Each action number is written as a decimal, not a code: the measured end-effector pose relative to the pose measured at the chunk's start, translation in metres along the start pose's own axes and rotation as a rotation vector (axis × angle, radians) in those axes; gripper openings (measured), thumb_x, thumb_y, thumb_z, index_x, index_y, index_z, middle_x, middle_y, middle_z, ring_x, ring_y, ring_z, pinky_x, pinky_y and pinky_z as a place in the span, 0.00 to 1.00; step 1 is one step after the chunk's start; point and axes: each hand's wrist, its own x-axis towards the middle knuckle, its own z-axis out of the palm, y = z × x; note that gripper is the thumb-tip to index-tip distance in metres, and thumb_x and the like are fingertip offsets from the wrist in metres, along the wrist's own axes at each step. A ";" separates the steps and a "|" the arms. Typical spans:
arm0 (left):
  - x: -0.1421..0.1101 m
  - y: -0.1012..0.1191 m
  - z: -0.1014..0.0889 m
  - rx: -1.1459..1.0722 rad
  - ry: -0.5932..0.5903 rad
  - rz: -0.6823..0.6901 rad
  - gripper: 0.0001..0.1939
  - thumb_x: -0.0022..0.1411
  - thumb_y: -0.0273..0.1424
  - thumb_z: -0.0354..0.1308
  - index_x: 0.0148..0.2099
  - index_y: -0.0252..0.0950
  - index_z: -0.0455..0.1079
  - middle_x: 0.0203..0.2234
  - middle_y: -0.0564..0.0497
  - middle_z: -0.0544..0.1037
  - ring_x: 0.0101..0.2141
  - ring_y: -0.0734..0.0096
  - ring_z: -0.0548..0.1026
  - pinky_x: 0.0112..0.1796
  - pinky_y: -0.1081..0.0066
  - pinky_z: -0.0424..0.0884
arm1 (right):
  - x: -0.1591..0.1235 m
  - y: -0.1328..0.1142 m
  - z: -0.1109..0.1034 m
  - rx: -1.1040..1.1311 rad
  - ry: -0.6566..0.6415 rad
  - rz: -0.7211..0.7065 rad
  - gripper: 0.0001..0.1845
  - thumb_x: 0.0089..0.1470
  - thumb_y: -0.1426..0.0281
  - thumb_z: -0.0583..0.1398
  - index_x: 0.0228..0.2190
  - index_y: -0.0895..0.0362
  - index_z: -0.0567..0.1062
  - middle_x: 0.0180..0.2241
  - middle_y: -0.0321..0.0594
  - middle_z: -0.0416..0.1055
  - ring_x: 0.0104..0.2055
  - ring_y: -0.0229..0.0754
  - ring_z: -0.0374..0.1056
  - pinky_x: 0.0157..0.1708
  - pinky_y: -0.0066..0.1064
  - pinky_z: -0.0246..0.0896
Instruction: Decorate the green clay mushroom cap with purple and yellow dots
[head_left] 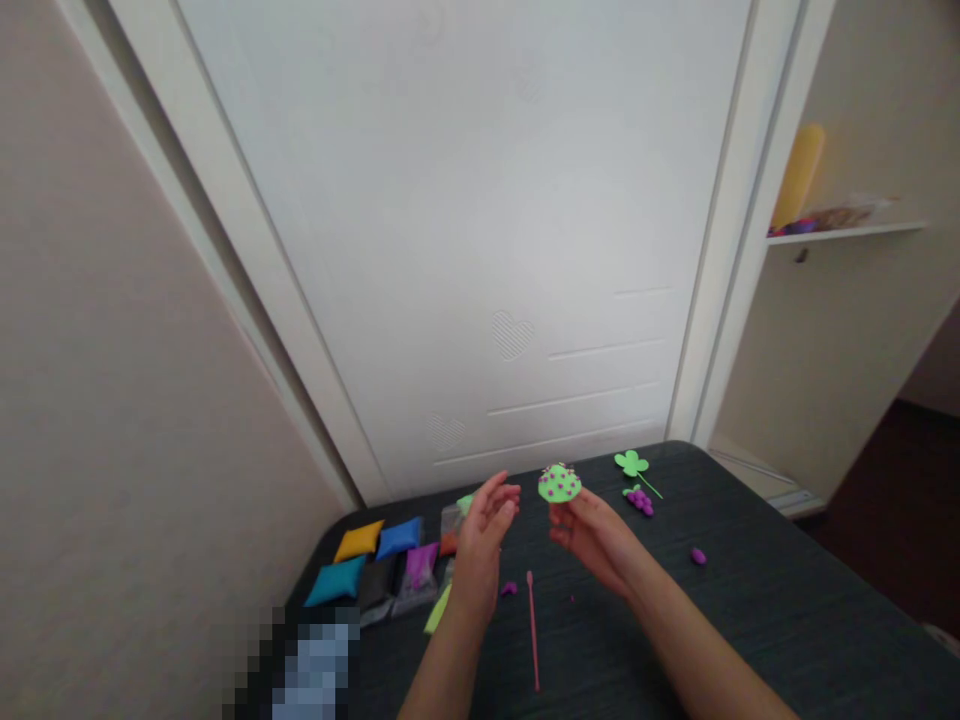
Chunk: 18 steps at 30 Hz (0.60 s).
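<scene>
My right hand [592, 535] holds up a flat green clay disc [559, 484] dotted with small purple bits, pinched at its lower edge above the dark table [750, 600]. My left hand [487, 525] is raised just left of the disc, fingers curled and close together, not touching it; I cannot make out anything in them. A pink stick tool [532, 630] lies on the table between my forearms, with a small purple clay lump [509, 589] beside it.
Several coloured clay packets [375, 560] lie at the table's left. A green clay leaf [632, 463], a purple grape cluster [640, 499] and a purple blob [698, 556] lie to the right. A white door [480, 250] stands behind; a shelf [840, 235] at right.
</scene>
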 end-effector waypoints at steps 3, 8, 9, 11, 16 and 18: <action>-0.012 -0.016 0.007 -0.037 -0.024 -0.063 0.26 0.45 0.30 0.64 0.50 0.37 0.66 0.41 0.45 0.73 0.45 0.64 0.69 0.46 0.66 0.63 | -0.002 0.020 -0.015 0.000 0.043 0.016 0.15 0.55 0.65 0.54 0.43 0.60 0.66 0.42 0.42 0.67 0.39 0.39 0.66 0.36 0.37 0.65; -0.017 -0.035 0.017 -0.148 -0.013 -0.129 0.26 0.43 0.26 0.65 0.47 0.35 0.68 0.39 0.45 0.75 0.42 0.65 0.71 0.45 0.68 0.63 | -0.007 0.029 -0.028 -0.042 0.077 0.033 0.16 0.54 0.65 0.55 0.44 0.59 0.66 0.44 0.42 0.66 0.41 0.40 0.66 0.39 0.39 0.64; -0.016 -0.038 0.017 -0.177 -0.007 -0.140 0.25 0.43 0.26 0.65 0.47 0.34 0.68 0.38 0.45 0.75 0.42 0.66 0.71 0.45 0.69 0.63 | -0.006 0.028 -0.030 -0.049 0.085 0.031 0.16 0.54 0.65 0.54 0.44 0.59 0.66 0.43 0.42 0.66 0.41 0.40 0.66 0.39 0.39 0.64; -0.016 -0.044 0.015 -0.240 0.002 -0.176 0.20 0.46 0.27 0.63 0.45 0.33 0.70 0.38 0.45 0.75 0.41 0.68 0.71 0.44 0.71 0.63 | -0.006 0.027 -0.031 -0.054 0.099 0.031 0.16 0.54 0.65 0.54 0.44 0.59 0.66 0.43 0.42 0.66 0.41 0.40 0.66 0.38 0.38 0.65; -0.018 -0.053 0.004 -0.418 0.008 -0.328 0.10 0.55 0.34 0.56 0.36 0.32 0.72 0.31 0.48 0.75 0.34 0.74 0.72 0.37 0.74 0.65 | -0.006 0.031 -0.029 -0.010 0.093 0.086 0.16 0.54 0.66 0.55 0.43 0.60 0.66 0.43 0.42 0.66 0.40 0.39 0.66 0.38 0.38 0.65; -0.019 -0.053 0.001 -0.475 0.003 -0.395 0.11 0.57 0.35 0.54 0.34 0.32 0.72 0.28 0.49 0.74 0.31 0.76 0.71 0.34 0.75 0.65 | -0.007 0.034 -0.026 0.014 0.085 0.124 0.15 0.54 0.66 0.55 0.43 0.60 0.67 0.42 0.42 0.67 0.39 0.39 0.66 0.37 0.37 0.65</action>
